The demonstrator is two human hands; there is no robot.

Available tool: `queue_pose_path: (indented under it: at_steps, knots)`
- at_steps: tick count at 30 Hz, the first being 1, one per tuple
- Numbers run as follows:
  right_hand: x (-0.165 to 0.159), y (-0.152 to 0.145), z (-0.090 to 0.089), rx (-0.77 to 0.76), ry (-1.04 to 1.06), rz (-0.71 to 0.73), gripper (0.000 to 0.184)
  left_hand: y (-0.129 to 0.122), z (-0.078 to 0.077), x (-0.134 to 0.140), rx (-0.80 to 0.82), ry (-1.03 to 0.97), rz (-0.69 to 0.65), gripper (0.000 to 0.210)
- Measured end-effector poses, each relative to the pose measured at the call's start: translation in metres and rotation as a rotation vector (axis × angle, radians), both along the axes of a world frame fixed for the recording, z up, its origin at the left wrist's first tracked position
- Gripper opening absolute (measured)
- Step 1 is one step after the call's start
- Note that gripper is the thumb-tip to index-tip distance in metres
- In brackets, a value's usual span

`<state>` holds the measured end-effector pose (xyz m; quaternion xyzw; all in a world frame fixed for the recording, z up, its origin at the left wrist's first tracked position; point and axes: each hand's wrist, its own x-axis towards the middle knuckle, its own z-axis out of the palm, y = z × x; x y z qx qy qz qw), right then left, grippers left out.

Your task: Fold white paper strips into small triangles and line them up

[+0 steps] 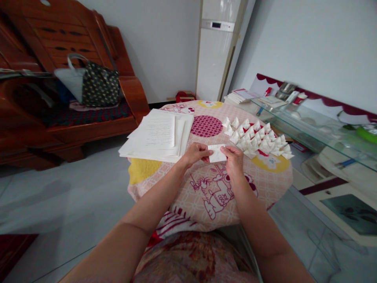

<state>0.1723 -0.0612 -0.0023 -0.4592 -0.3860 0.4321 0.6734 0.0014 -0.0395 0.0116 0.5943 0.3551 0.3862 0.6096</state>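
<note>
Between my two hands is a small folded piece of white paper (217, 153), held above the front half of the table. My left hand (196, 153) pinches its left edge, thumb on top. On the opposite edge, my right hand (234, 157) grips it the same way. Left of my hands lies a stack of white paper sheets (156, 135), the top one bearing lines of writing. Several folded white paper boats (256, 135) stand in rows at the table's right side.
A patterned pink cloth (188, 196) covers the round table. To the left is a wooden bench (97, 131) with a dark patterned bag (100, 84) on it. A glass-topped cabinet (318, 133) runs along the right wall, and a tall white appliance (216, 59) stands behind.
</note>
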Motion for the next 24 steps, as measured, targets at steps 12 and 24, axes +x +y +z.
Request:
queue_pose_path:
  at_steps: [12,24]
  knots:
    - [0.0003,0.0016,-0.0005,0.006,-0.014,-0.064,0.020,-0.0021,-0.0011,0.0019,0.012,0.102,-0.079,0.036]
    - [0.0006,0.0055,-0.0026,-0.016,0.020,-0.184,0.021,-0.0063,-0.0020,0.0070,0.261,0.349,-0.098,0.033]
